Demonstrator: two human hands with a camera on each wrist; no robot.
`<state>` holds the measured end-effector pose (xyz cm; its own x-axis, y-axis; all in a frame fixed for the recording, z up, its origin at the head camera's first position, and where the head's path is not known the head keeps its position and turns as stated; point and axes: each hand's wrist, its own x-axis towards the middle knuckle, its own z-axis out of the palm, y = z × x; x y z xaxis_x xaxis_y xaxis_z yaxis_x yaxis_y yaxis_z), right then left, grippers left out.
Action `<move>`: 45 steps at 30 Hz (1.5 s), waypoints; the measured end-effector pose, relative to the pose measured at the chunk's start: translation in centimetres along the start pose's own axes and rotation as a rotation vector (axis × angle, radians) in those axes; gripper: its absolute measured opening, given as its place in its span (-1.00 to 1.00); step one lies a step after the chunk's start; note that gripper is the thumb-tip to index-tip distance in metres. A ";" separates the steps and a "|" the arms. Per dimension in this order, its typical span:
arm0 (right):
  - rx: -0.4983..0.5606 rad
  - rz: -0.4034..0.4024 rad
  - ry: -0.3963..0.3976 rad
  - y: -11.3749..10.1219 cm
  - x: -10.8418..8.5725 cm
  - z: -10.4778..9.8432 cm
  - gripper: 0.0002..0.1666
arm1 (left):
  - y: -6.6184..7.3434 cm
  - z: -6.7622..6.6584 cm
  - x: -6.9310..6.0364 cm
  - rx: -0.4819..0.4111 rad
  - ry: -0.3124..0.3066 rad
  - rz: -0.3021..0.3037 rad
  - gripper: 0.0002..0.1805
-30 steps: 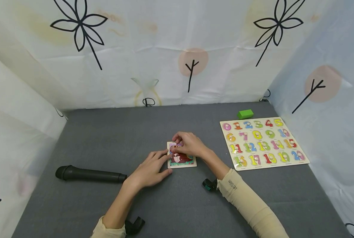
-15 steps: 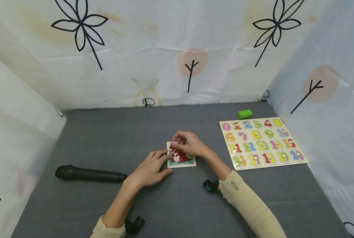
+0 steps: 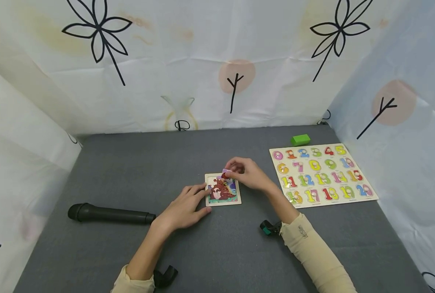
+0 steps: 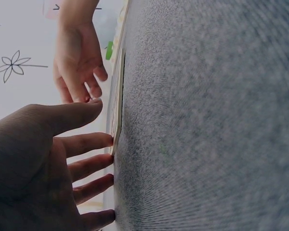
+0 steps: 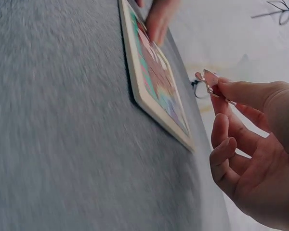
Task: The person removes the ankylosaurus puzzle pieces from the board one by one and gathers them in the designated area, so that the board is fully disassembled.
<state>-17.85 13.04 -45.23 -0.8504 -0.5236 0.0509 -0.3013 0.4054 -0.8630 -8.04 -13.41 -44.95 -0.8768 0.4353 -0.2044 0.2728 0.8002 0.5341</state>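
Note:
A small square jigsaw puzzle (image 3: 222,192) with a pale wooden frame and a red dinosaur-like picture lies on the grey table. Its upper left part shows bare board. My right hand (image 3: 252,174) pinches a puzzle piece (image 5: 211,83) between thumb and forefinger, raised above the puzzle's top right. In the head view that piece (image 3: 225,173) looks purple and dark red. My left hand (image 3: 183,208) rests beside the puzzle with its fingers extended, and its fingertips (image 4: 108,140) touch the frame's left edge and the table.
To the left lies a black microphone (image 3: 111,214). A number board (image 3: 323,176) with colourful numerals lies at the right, and a green block (image 3: 300,140) sits behind it. Printed white cloth (image 3: 203,73) hangs around the grey table (image 3: 148,162).
My right hand has lifted the puzzle piece out of the upper left of the puzzle and moved it to the right. My left hand has stayed put.

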 end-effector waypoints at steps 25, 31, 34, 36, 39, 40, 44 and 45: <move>-0.158 0.098 -0.024 3.3 -1.2 -4.2 -0.83 | 0.1 -0.2 -0.3 0.004 0.006 0.000 -0.32; -0.220 0.093 -0.003 3.1 -1.2 -3.9 -0.84 | 0.1 -0.2 -0.3 0.001 0.007 0.002 -0.30; -0.235 0.098 0.009 3.1 -1.2 -3.8 -0.84 | 0.1 -0.2 -0.3 0.002 0.008 0.003 -0.29; -0.244 0.099 0.014 3.2 -1.2 -3.7 -0.85 | 0.1 -0.2 -0.3 0.003 0.008 0.003 -0.29; -0.252 0.100 0.023 3.2 -1.3 -3.6 -0.85 | 0.1 -0.2 -0.3 0.004 0.005 0.002 -0.29; -0.254 0.102 0.026 3.3 -1.3 -3.6 -0.85 | 0.0 -0.1 -0.3 0.004 0.003 0.002 -0.29; -0.248 0.107 0.044 3.3 -1.4 -3.6 -0.85 | 0.0 -0.2 -0.3 0.001 0.005 0.010 -0.29; -0.242 0.109 0.046 3.3 -1.4 -3.6 -0.85 | 0.0 -0.2 -0.4 0.002 0.005 0.011 -0.29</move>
<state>-19.22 17.84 -46.37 -0.9005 -0.4348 -0.0077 -0.2970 0.6278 -0.7195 -7.81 -13.66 -44.75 -0.8755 0.4424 -0.1943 0.2834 0.7958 0.5351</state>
